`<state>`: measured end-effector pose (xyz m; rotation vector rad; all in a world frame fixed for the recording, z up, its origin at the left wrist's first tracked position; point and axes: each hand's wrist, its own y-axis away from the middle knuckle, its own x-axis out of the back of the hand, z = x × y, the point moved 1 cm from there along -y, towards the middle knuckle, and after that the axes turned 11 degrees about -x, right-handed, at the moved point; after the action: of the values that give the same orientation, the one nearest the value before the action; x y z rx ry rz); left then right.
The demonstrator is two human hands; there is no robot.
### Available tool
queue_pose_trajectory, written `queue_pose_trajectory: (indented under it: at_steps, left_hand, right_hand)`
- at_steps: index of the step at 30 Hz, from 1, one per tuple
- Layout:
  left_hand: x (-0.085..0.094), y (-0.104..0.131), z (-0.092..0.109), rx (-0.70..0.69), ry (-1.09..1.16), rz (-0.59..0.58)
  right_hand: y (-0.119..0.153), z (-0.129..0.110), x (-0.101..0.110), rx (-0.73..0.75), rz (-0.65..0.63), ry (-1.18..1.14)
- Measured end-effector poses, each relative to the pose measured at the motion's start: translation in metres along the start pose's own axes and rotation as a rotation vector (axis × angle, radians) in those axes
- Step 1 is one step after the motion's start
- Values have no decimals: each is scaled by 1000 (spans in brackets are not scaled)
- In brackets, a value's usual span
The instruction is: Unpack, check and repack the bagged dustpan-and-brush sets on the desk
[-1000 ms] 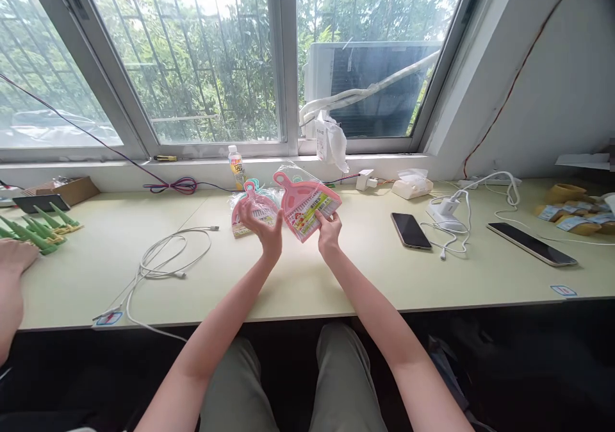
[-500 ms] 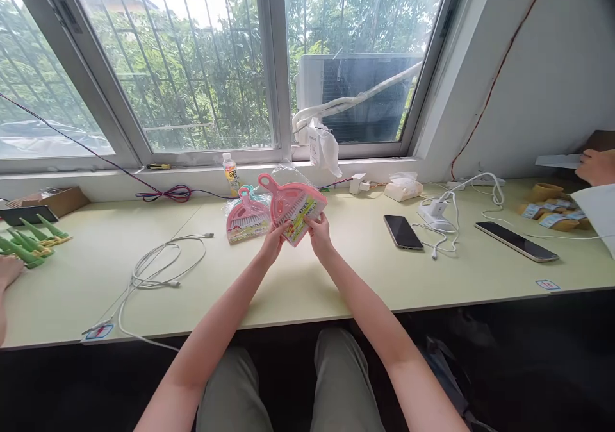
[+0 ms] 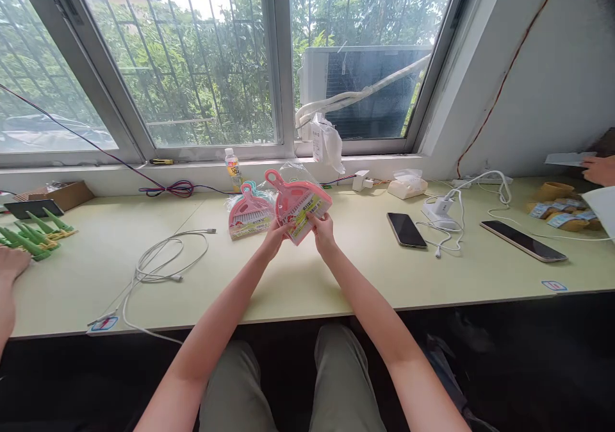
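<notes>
Both my hands hold a pink dustpan and brush set point(image 3: 298, 202) in clear plastic wrap, tilted above the desk. My left hand point(image 3: 277, 236) is closed on its lower left edge. At the lower right edge, my right hand point(image 3: 321, 228) grips it with the thumb on the printed label. Just left of it, a second pink dustpan set point(image 3: 248, 213) stands wrapped on the desk, with a teal one partly hidden behind it. A drink bottle point(image 3: 233, 170) stands behind these sets.
A coiled white cable point(image 3: 158, 259) lies left on the desk point(image 3: 202, 304). To the right are a phone point(image 3: 406, 230), a white charger point(image 3: 438, 213), a tissue pack point(image 3: 407, 184) and a second dark device point(image 3: 523, 241). Other people's hands point(image 3: 13, 262) show at both sides, near green objects point(image 3: 33, 234) on the left.
The view has shifted slightly, so most things sit a little further right. The dustpan set stays in both my hands. At the left, another person's hand has come further into view.
</notes>
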<state>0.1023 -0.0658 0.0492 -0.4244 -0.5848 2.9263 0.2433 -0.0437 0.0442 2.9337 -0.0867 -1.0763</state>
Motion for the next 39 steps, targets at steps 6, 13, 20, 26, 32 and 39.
queue_pose_trajectory:
  at_steps: [6,13,20,26,32,39]
  left_hand:
    - [2,-1,1,-7,5,38]
    - [-5,7,-1,68,11,-79]
    - [-16,8,-1,-32,123,-85]
    - [-9,2,-18,-126,2,184]
    - [-18,7,-36,114,-42,55]
    - [-7,0,-29,-132,-32,171]
  right_hand:
    - [-3,0,0,-40,0,-39]
    - [-7,2,1,-34,13,-58]
    - [-12,2,6,43,122,-49]
    - [-8,10,1,15,110,-59]
    - [-10,3,9,17,265,-103]
    - [-12,10,4,7,190,-51]
